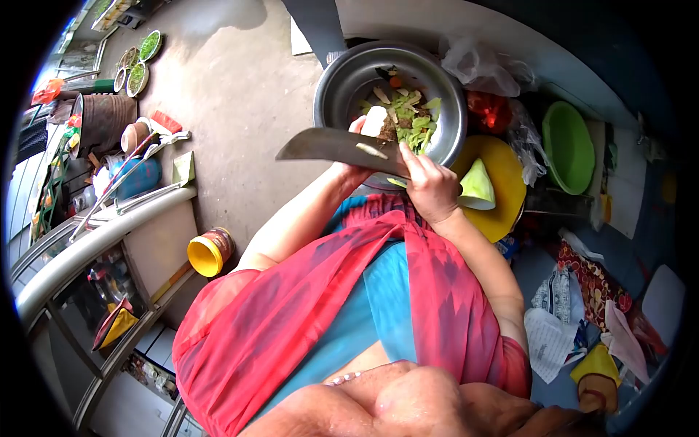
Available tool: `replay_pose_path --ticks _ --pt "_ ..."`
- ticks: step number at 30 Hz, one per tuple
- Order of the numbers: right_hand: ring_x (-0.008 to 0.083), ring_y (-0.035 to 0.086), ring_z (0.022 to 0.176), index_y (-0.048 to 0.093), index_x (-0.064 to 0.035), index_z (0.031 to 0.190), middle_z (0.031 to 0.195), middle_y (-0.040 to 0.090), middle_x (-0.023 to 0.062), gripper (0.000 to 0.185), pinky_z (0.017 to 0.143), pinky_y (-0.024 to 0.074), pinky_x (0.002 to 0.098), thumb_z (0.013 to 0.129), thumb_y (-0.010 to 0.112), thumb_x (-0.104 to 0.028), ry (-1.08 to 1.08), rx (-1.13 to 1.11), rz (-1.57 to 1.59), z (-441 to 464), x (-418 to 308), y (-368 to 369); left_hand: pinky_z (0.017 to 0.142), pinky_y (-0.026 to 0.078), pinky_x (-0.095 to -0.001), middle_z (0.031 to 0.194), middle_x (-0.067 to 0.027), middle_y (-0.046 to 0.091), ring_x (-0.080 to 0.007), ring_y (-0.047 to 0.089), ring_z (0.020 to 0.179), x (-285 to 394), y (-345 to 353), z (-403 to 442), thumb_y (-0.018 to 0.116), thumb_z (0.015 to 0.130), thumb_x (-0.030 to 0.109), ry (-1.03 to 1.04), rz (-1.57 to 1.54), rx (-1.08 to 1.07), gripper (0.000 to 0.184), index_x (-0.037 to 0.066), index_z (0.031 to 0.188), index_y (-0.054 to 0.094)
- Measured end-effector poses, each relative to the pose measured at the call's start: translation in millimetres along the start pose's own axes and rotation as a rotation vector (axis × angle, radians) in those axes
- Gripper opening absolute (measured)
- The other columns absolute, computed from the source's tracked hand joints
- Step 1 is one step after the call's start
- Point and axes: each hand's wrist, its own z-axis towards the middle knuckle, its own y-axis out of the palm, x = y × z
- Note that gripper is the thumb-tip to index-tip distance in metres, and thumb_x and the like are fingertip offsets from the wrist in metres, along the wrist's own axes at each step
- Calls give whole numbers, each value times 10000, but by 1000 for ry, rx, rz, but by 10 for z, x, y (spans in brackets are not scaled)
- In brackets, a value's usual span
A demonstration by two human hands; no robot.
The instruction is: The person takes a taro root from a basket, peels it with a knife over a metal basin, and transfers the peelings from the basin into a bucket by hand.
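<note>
A wide metal cleaver lies across the near side of a steel basin. My right hand is closed round its handle end, fingers along the blade. Beyond the blade, my left hand grips a pale peeled vegetable with a brown rough end; the blade covers much of this hand. A pale sliver sticks to the blade. Green and brown peelings lie inside the basin.
Right of the basin is a yellow basin holding a pale green vegetable piece. Farther right are plastic bags and a green basin. A yellow-rimmed bucket stands on the floor at left, near a metal railing.
</note>
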Motion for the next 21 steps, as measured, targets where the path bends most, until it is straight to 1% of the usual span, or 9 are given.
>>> replay_pose_path --ticks 3,5,9,11,14,15,18,20,21 --pt "232 635 611 625 -123 1244 739 588 62 530 572 523 348 726 599 -15 -37 11 -74 -41 35 94 903 519 -441 1106 -107 660 -255 634 1006 -65 -258 191 509 929 471 36 -90 -88 481 89 1211 586" --pt "228 632 599 618 -135 1257 735 592 60 525 560 520 344 743 599 -32 -44 47 -101 -49 151 208 876 528 -465 1124 -104 649 -263 625 1017 -62 30 -68 520 922 468 -19 -36 58 465 112 1214 584" --pt "243 641 596 617 -182 1262 735 616 52 502 556 526 356 782 593 -37 -8 4 -54 -100 378 506 752 548 -419 981 -77 618 -232 623 864 -97 17 -139 563 905 457 -102 -62 132 402 96 1083 560" --pt "260 656 625 622 -198 1252 759 640 63 494 570 534 361 789 585 -28 2 -20 -1 -126 427 604 771 543 -435 997 -80 619 -240 624 874 -111 -26 -127 565 895 470 -137 -113 155 423 103 1104 559" --pt "296 672 672 651 -204 1196 817 681 95 433 608 547 389 795 601 -50 126 -153 -21 -176 562 742 787 533 -488 1034 -96 638 -280 634 906 -76 -35 -214 540 892 489 -189 -130 235 440 120 1127 577" --pt "326 680 724 675 -188 1137 875 700 127 350 653 552 430 806 619 -88 305 -277 20 -147 681 772 789 526 -510 1047 -97 655 -298 640 914 -46 -93 -229 519 889 506 -182 24 28 450 132 1126 600" --pt "331 684 781 685 -177 1109 914 703 123 289 695 547 452 840 604 -109 439 -387 -16 -254 874 771 850 486 -515 1117 -65 657 -310 626 976 7 37 -278 475 902 537 -181 88 -25 462 182 1165 608" --pt "321 679 704 677 -181 1123 850 698 112 298 640 551 433 843 596 -115 285 -146 75 -139 525 545 864 466 -543 1135 -54 656 -279 628 991 44 -56 -185 440 909 542 -181 114 30 471 197 1186 603" --pt "314 677 647 672 -183 1125 815 693 117 285 607 556 424 862 577 -128 205 -74 102 -81 374 428 875 472 -518 1138 -65 652 -267 625 1003 65 -125 -147 455 909 568 -191 109 -44 505 185 1208 592"
